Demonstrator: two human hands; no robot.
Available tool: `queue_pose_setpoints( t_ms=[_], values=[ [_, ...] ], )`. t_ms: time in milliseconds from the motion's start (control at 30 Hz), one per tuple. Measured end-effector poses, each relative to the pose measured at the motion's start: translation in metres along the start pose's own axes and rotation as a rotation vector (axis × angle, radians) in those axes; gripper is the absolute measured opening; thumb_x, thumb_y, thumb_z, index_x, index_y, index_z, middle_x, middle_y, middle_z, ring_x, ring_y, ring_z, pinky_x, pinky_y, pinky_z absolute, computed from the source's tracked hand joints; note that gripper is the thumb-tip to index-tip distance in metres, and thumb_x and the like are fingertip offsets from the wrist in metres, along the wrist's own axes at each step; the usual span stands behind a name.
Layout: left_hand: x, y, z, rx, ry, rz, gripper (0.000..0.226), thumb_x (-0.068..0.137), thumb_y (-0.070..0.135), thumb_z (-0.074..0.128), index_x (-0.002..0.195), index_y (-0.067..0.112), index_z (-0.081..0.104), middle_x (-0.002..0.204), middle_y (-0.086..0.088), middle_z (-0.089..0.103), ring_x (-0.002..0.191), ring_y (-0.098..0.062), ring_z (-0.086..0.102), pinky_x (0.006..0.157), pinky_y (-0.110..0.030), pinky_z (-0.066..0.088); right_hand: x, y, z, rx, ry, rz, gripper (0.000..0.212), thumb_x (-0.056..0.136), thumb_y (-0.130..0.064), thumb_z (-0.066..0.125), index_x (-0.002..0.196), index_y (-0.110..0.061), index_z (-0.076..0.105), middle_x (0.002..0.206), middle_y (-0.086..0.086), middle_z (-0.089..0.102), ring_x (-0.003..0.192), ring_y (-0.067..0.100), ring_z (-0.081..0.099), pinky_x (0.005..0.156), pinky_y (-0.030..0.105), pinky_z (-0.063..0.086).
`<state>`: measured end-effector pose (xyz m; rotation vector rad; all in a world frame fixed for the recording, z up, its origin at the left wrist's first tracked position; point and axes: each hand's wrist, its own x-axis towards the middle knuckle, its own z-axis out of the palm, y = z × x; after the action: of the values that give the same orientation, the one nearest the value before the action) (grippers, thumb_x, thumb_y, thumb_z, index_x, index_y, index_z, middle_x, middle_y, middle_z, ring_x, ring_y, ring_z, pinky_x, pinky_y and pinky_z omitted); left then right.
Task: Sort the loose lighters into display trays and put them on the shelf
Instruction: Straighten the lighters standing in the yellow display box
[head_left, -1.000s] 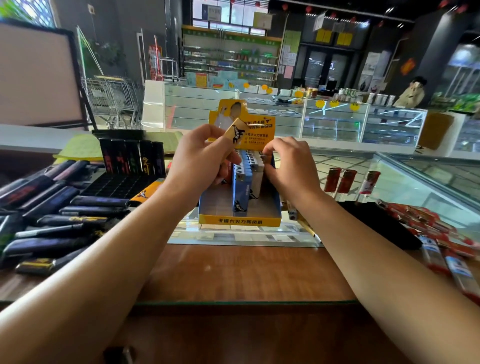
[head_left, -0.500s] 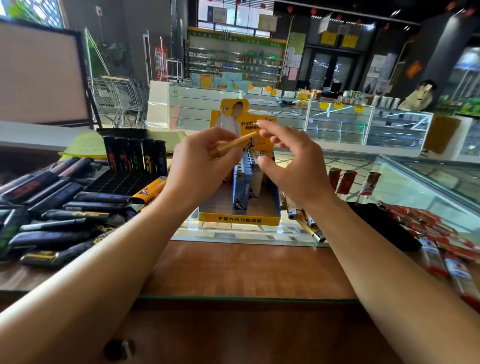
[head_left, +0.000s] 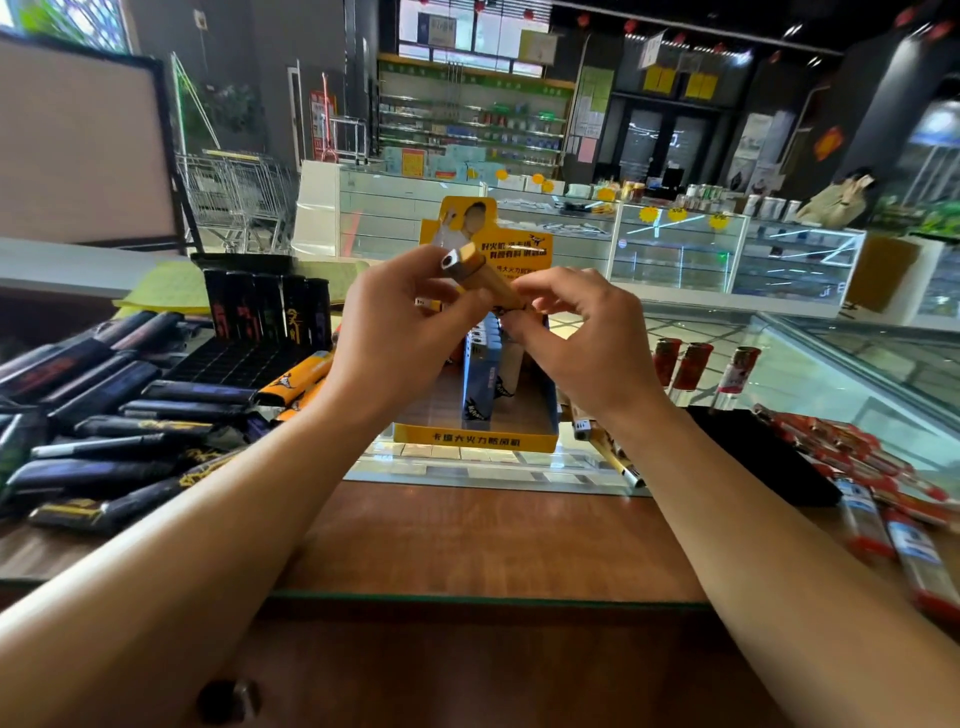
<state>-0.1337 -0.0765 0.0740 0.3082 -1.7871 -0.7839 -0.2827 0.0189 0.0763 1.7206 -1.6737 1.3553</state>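
Head view: left hand (head_left: 395, 332) raised above the yellow display tray (head_left: 475, 439), fingers curled round a yellow lighter (head_left: 480, 275). Lighter tilted, metal top end up and toward the left, sticking out above the left grip; lower end pointing right and down, toward the right hand (head_left: 582, 343). Right hand just beside it, thumb and forefinger pinching the lower end, other fingers loosely bent. So both grips closed on the same lighter, held in the air over the tray, not touching it.

Tray standing on the glass part of the counter (head_left: 467, 535), its tall yellow back card (head_left: 524, 249) behind the hands. Inside, a few blue and white lighters (head_left: 480, 384) upright in the middle and back; front part of the tray floor bare.

Left on the counter: a black display tray (head_left: 244, 358) with dark lighters upright in the back row, a heap of loose dark lighters (head_left: 104, 415) lying flat, two orange lighters (head_left: 293, 382) near the left wrist. Right: some loose lighters (head_left: 608, 447) beside the yellow tray, red lighters (head_left: 883, 478) spread well apart from the hands.
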Motion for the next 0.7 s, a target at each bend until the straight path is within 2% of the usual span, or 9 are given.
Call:
queue_pose_setpoints(
  t_ms=[133, 200, 300, 367, 433, 500, 600, 700],
  values=[
    [-0.004, 0.002, 0.004, -0.103, 0.01, 0.048, 0.018, 0.087, 0.011, 0.069, 0.098, 0.026, 0.068, 0.092, 0.013, 0.076, 0.094, -0.01, 0.072, 0.087, -0.043, 0.057, 0.0, -0.003, 0.0, -0.022, -0.03, -0.017, 0.022, 0.084, -0.031, 0.074, 0.105, -0.024, 0.073, 0.083, -0.03, 0.055, 0.082, 0.011, 0.057, 0.071, 0.032, 0.05],
    [-0.004, 0.002, 0.004, -0.097, 0.035, 0.077, 0.019, 0.087, 0.012, 0.067, 0.102, 0.024, 0.066, 0.095, 0.011, 0.075, 0.095, -0.011, 0.071, 0.088, -0.041, 0.057, -0.001, -0.004, 0.0, 0.0, -0.012, -0.024, 0.024, 0.085, -0.033, 0.073, 0.108, -0.026, 0.07, 0.085, -0.024, 0.061, 0.081, 0.008, 0.057, 0.072, 0.031, 0.05],
    [-0.005, 0.002, 0.006, -0.064, 0.025, 0.129, 0.02, 0.091, 0.014, 0.066, 0.106, 0.027, 0.066, 0.098, 0.01, 0.071, 0.095, -0.012, 0.07, 0.089, -0.039, 0.056, 0.0, -0.006, -0.004, 0.08, 0.058, -0.017, 0.027, 0.086, -0.029, 0.072, 0.112, -0.025, 0.067, 0.091, -0.014, 0.067, 0.081, 0.011, 0.061, 0.075, 0.035, 0.053],
    [-0.006, 0.0, 0.008, 0.03, 0.01, 0.19, 0.018, 0.093, 0.016, 0.065, 0.109, 0.023, 0.068, 0.098, 0.009, 0.065, 0.093, -0.01, 0.065, 0.084, -0.03, 0.055, 0.0, -0.011, -0.006, 0.116, 0.103, -0.034, 0.031, 0.086, -0.025, 0.073, 0.116, -0.026, 0.065, 0.093, -0.015, 0.066, 0.079, 0.013, 0.062, 0.076, 0.035, 0.055],
    [-0.007, -0.001, 0.01, 0.144, 0.018, 0.24, 0.021, 0.091, 0.015, 0.065, 0.111, 0.017, 0.071, 0.096, 0.008, 0.058, 0.088, 0.0, 0.057, 0.077, -0.016, 0.046, -0.001, -0.016, -0.007, 0.118, 0.151, -0.082, 0.031, 0.086, -0.022, 0.073, 0.115, -0.026, 0.064, 0.093, -0.014, 0.065, 0.077, 0.012, 0.062, 0.075, 0.032, 0.055],
    [-0.008, -0.001, 0.012, 0.195, 0.03, 0.26, 0.022, 0.091, 0.015, 0.065, 0.111, 0.015, 0.072, 0.094, 0.009, 0.055, 0.084, 0.006, 0.052, 0.073, -0.009, 0.038, -0.002, -0.019, -0.007, 0.108, 0.188, -0.129, 0.026, 0.086, -0.02, 0.071, 0.111, -0.021, 0.067, 0.094, -0.011, 0.065, 0.076, 0.011, 0.062, 0.072, 0.035, 0.055],
    [-0.009, -0.001, 0.012, 0.198, 0.033, 0.258, 0.022, 0.089, 0.016, 0.067, 0.111, 0.016, 0.072, 0.095, 0.011, 0.057, 0.084, 0.003, 0.055, 0.074, -0.015, 0.045, -0.003, -0.018, -0.007, 0.095, 0.194, -0.145, 0.021, 0.086, -0.017, 0.071, 0.108, -0.018, 0.07, 0.093, -0.009, 0.066, 0.075, 0.011, 0.062, 0.07, 0.038, 0.055],
    [-0.008, -0.001, 0.011, 0.185, 0.016, 0.208, 0.023, 0.088, 0.019, 0.069, 0.11, 0.018, 0.07, 0.098, 0.008, 0.064, 0.089, -0.01, 0.063, 0.079, -0.034, 0.054, -0.003, -0.014, -0.007, 0.087, 0.233, -0.133, 0.021, 0.087, -0.015, 0.07, 0.108, -0.018, 0.069, 0.093, -0.005, 0.067, 0.075, 0.013, 0.063, 0.07, 0.039, 0.055]
  ],
)
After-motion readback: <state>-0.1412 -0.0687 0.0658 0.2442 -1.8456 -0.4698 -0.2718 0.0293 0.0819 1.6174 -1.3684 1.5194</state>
